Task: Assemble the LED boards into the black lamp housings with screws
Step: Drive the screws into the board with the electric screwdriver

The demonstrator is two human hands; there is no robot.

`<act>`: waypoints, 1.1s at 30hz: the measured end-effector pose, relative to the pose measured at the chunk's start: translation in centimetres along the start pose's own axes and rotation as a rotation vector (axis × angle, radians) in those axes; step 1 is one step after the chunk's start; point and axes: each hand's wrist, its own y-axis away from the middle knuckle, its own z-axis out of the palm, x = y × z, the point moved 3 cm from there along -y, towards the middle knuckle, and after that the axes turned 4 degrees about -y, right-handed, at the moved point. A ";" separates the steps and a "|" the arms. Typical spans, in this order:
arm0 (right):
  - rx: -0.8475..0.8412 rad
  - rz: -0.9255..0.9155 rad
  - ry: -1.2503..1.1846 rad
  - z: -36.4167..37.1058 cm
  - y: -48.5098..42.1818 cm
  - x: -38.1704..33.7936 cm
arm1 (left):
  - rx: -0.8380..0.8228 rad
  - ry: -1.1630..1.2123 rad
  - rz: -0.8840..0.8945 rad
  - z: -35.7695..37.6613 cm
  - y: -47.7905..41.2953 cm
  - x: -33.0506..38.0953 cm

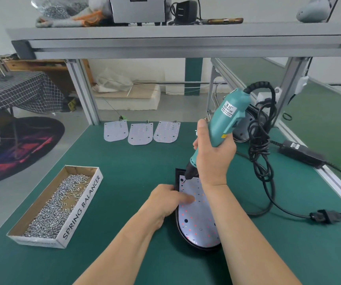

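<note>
A white LED board (198, 221) lies inside a black lamp housing (180, 233) on the green mat. My right hand (213, 155) grips a teal electric screwdriver (226, 120), whose bit touches the board near its far left corner. My left hand (168, 199) rests on the housing's left edge, with a finger pressing the board. Three loose LED boards (141, 133) lie in a row at the far edge of the mat. A cardboard box (83, 204) marked SPRING BALANCER holds several silver screws (56, 206) at the left.
The screwdriver's black cable (262, 153) coils to the right, with a power adapter (301, 154) and a plug (325, 217) on the mat. Another black housing (253, 122) sits behind the screwdriver. An aluminium shelf (175, 40) spans overhead, with frame posts (85, 91) at the back.
</note>
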 end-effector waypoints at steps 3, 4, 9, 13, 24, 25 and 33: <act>0.007 0.000 0.020 0.2 0.0 0.3 | -0.005 0.002 0.004 0.0 -0.1 -0.1; 0.009 0.003 0.022 0.2 0.0 0.4 | -0.007 0.004 0.006 0.0 -0.1 -0.1; -0.004 0.010 0.024 0.3 0.0 0.5 | -0.009 0.010 0.007 0.0 -0.1 -0.1; -0.011 0.014 0.031 0.4 0.2 0.5 | -0.010 0.016 0.006 0.1 -0.1 -0.1; -0.119 -0.037 0.079 1.3 0.5 0.3 | 0.001 0.032 0.003 0.1 -0.2 -0.1; -0.141 -0.049 0.085 1.4 0.6 0.2 | -0.001 0.033 0.004 0.1 -0.2 -0.1; -0.216 -0.034 0.070 1.7 0.7 0.2 | -0.002 0.046 0.002 0.1 -0.3 -0.1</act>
